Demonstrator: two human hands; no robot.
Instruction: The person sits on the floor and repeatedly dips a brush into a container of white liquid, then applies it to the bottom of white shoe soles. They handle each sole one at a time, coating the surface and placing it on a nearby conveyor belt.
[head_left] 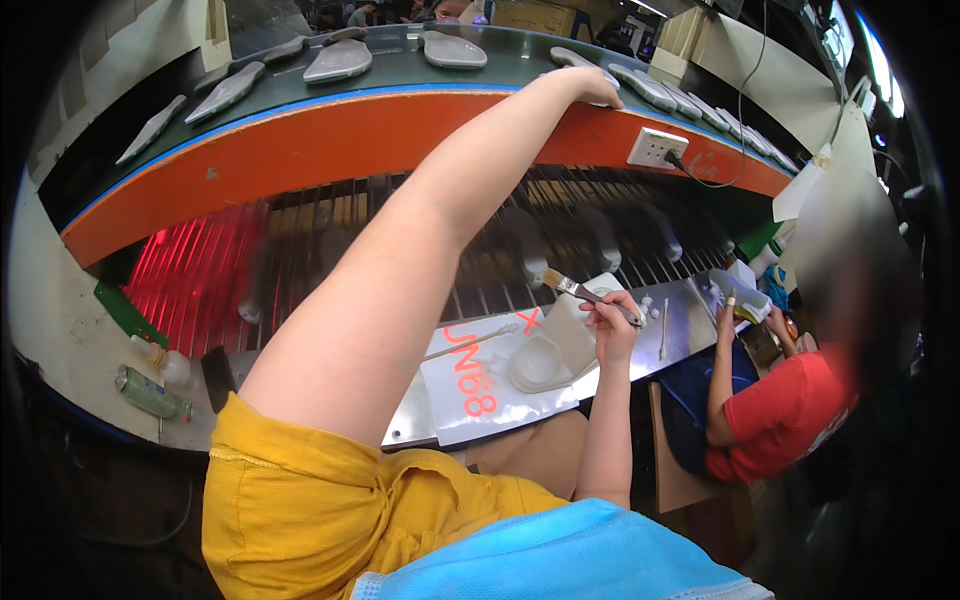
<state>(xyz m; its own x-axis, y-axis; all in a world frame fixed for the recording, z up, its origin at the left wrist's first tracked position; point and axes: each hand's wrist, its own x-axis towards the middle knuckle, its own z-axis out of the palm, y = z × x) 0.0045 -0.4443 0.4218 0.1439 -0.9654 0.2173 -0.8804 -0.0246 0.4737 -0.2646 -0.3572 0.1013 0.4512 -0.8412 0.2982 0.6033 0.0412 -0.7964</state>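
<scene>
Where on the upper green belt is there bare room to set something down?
On the green belt, between the grey sole by the left hand and the next sole leftward. Right of that hand, other soles crowd together.

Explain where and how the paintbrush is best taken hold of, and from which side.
Probably best by the dark handle of the paintbrush, coming from the lower right: the handle is slim and slants down to the right, while the tan bristles point up and left, clear of the right hand that holds it.

Wearer's two hands (612,325), one flat brush (578,290), one socket panel (650,148).
</scene>
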